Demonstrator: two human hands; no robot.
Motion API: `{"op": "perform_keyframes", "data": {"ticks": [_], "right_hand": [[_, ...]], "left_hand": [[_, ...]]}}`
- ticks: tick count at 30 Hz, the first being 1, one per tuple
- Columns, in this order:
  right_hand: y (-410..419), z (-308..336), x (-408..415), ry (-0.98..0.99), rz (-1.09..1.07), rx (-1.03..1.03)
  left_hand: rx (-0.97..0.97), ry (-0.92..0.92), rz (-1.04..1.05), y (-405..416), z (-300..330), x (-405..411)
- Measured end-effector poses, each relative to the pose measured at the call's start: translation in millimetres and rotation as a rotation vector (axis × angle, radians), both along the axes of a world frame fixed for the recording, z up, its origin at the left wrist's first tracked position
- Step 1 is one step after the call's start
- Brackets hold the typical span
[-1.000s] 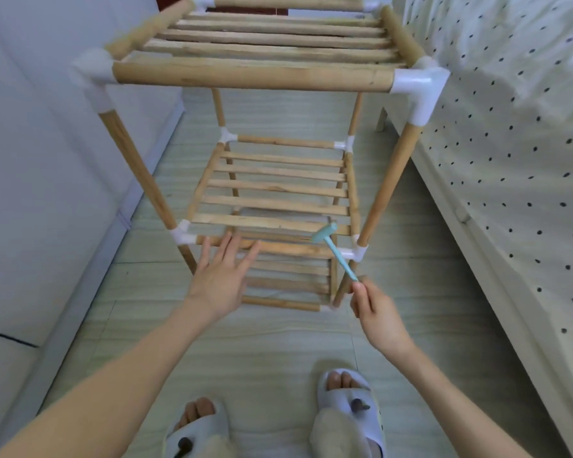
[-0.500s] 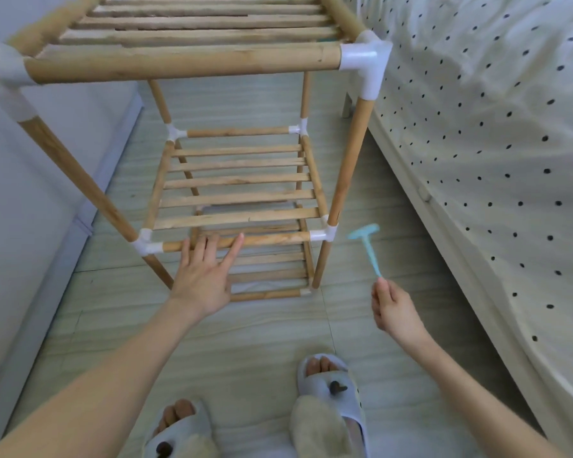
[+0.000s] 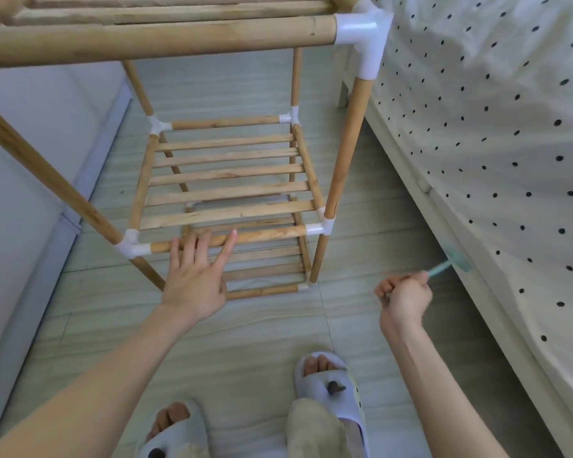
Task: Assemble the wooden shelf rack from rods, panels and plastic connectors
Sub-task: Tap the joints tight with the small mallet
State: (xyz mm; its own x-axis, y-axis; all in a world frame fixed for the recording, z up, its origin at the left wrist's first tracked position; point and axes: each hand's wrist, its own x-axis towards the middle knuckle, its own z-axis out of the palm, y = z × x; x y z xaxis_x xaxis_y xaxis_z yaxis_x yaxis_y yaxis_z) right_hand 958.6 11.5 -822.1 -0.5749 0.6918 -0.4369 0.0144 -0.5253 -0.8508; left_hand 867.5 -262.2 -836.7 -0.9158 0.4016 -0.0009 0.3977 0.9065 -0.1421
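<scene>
The right hand [image 3: 404,294] is curled tight around the handle of a small blue-green hammer [image 3: 450,264]. The hammer is blurry, and its head is up against the side of the bed [image 3: 497,153]. The right arm reaches out toward the bed, away from the wooden rack [image 3: 225,180].

The left hand [image 3: 197,276] is flat with its fingers straight and spread, holding nothing. Its fingertips [image 3: 233,233] reach the front rod [image 3: 262,235] of the middle shelf; I cannot tell if they touch it.

The rack stands on the floor [image 3: 262,328] between the wall [image 3: 30,160] and the bed. Its right legs are near the bed. There is bare floor in front of the rack, up to two slippers [image 3: 331,385].
</scene>
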Motion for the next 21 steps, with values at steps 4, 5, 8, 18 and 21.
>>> {"op": "perform_keyframes", "data": {"ticks": [4,5,8,18,21], "right_hand": [[-14.0,-3.6,7.5,-0.071,0.477,0.015],[-8.7,-2.1,3.7,-0.065,0.431,-0.007],[4.2,6.2,-2.3,-0.014,0.098,-0.015],[-1.5,1.3,-1.9,-0.076,0.396,-0.075],[5.5,-0.4,-5.9,-0.068,0.409,-0.084]], "left_hand": [[-0.015,-0.013,0.008,0.6,2.6,-0.4],[-0.017,-0.018,0.008,1.0,3.4,-1.1],[-0.006,-0.03,0.016,3.9,4.7,-0.4],[0.021,-0.037,0.025,5.4,5.0,0.3],[0.017,-0.043,0.023,4.5,5.3,0.1]]}}
